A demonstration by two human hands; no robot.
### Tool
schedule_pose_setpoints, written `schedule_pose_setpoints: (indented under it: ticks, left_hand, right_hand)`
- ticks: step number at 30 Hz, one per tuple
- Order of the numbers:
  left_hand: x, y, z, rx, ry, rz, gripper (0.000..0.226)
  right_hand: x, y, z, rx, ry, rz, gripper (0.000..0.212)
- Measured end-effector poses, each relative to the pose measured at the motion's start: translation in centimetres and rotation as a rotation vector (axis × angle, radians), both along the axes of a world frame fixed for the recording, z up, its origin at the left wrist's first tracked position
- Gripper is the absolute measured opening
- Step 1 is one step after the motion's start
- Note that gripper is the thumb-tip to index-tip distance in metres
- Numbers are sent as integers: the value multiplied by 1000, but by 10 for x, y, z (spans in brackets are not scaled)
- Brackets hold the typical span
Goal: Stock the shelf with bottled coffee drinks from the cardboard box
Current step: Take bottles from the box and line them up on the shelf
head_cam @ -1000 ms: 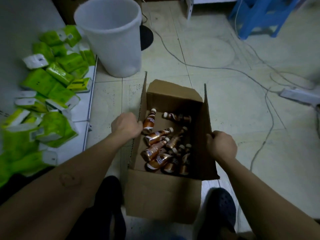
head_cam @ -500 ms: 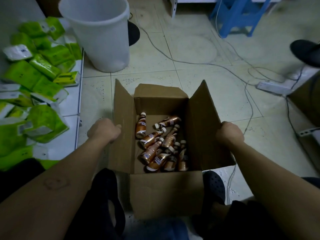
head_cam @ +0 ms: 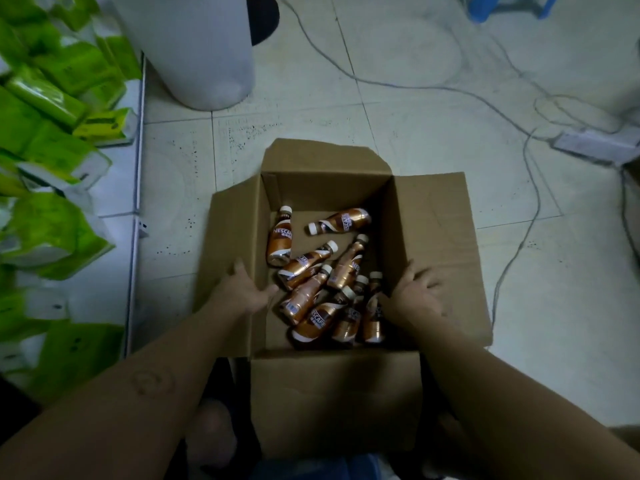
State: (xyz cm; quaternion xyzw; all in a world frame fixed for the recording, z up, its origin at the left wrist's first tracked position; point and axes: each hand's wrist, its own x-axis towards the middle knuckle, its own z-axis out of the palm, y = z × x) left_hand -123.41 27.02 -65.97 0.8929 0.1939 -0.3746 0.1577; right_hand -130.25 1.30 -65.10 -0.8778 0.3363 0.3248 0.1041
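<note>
Box (head_cam: 332, 403) holds loose bottles (head_cam: 304, 296); left hand (head_cam: 242, 292) and right hand (head_cam: 417, 292), spread open, rest on its flaps (head_cam: 436, 220); bucket (head_cam: 197, 53) at eleven o'clock.

Left hand (head_cam: 244, 292), right hand (head_cam: 417, 291): fingers spread.

Dim, flat indoor light; soft motion blur, wide-angle bowing at edges.

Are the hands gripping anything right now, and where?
Nothing is held: the left hand and right hand lie open on the side flaps of the cardboard box.
</note>
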Motion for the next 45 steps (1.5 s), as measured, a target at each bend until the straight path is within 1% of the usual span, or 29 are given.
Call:
schedule_pose_setpoints:
  ticks: [3,5,7,10,12,13,14,15,16,17,18,19,20,21,23,24,26,30,32,33,34,36,37,39,40,42,44,45]
  left_hand:
    - [2,-13,-10,-51,-28,20,102]
    - [1,-17,-15,-109,-99,85,89]
    - [3,-17,-18,-167,-114,138,78]
    - [8,-8,-17,-262,-67,159,72]
    - [9,-2,-16,-284,-77,148,64]
    - [8,0,-17,-289,-88,143,64]
    - [6,1,-17,-281,-97,135,72]
    - [4,0,-19,-245,-118,100,84]
    - [1,-3,-20,-170,-165,26,97]
    - [0,-7,-22,-79,-251,-77,106]
    - [-1,-13,-22,-12,-350,-193,111]
    - [-2,-21,-22,2,-421,-308,112]
    - [-4,-30,-22,-37,-443,-405,108]
    - [-6,-39,-23,-102,-406,-475,101]
    - [-13,-52,-29,-188,-245,-555,86]
    - [-17,-57,-34,-197,-164,-575,83]
    - [-20,-58,-44,-215,-36,-540,86]
    - [-11,-59,-70,-256,104,-400,82]
    - [-9,-66,-81,-261,186,-405,92]
    - [-8,-71,-88,-227,223,-403,96]
    - [-7,-75,-95,-173,239,-383,99]
    - [-4,-83,-109,-103,211,-314,99]
    - [-3,-84,-114,-86,190,-294,98]
    - [-1,-83,-122,-63,146,-314,89]
    - [-1,-81,-125,-61,117,-338,84]
    - [3,-76,-126,-88,97,-396,77]
    - [6,-74,-122,-134,140,-454,74]
    - [6,-73,-118,-144,166,-450,76]
  right_hand:
    - [-6,-5,-18,58,-138,-63,91]
    - [-6,-11,-25,72,-237,-57,85]
    - [-6,-16,-29,104,-283,-58,83]
    - [-4,-23,-26,173,-293,-71,80]
    - [0,-28,-21,193,-270,-51,78]
    - [2,-28,-18,182,-245,-36,77]
    - [3,-27,-16,155,-217,-24,76]
    - [3,-24,-13,107,-191,-10,77]
    - [1,-19,-11,35,-167,32,82]
    - [-1,-10,-10,-51,-146,124,88]
    - [-3,-1,-9,-119,-136,244,91]
    - [-5,10,-11,-136,-145,343,90]
    - [-5,22,-14,-88,-159,389,84]
    - [-4,35,-16,29,-163,352,73]
    - [-1,59,-20,271,-128,193,48]
    - [0,68,-24,333,-131,148,42]
    - [2,74,-37,349,-116,127,45]
    - [17,58,-64,439,-23,-166,39]
    - [24,50,-80,415,-64,-289,34]
    - [25,50,-88,395,-89,-341,33]
    - [26,51,-96,382,-112,-397,36]
    - [26,57,-113,361,-127,-485,52]
    - [26,61,-120,331,-124,-492,60]
    - [25,65,-131,255,-101,-431,70]
    - [25,65,-135,237,-98,-406,70]
    - [26,62,-140,251,-104,-411,61]
    - [24,59,-139,237,-119,-380,47]
    - [21,59,-137,212,-127,-337,43]
